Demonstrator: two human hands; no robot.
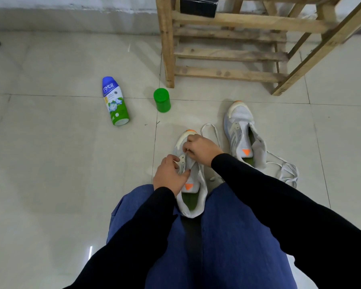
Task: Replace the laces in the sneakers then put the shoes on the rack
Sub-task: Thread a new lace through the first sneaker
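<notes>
Nearby, powder bottle point(115, 101) and green jar point(162, 101) sit left of rack point(168, 49).

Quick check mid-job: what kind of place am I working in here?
Likely a plain indoor room, perhaps a home: a glossy tiled floor, a wooden rack by the white wall, and a powder bottle on the floor.
</notes>
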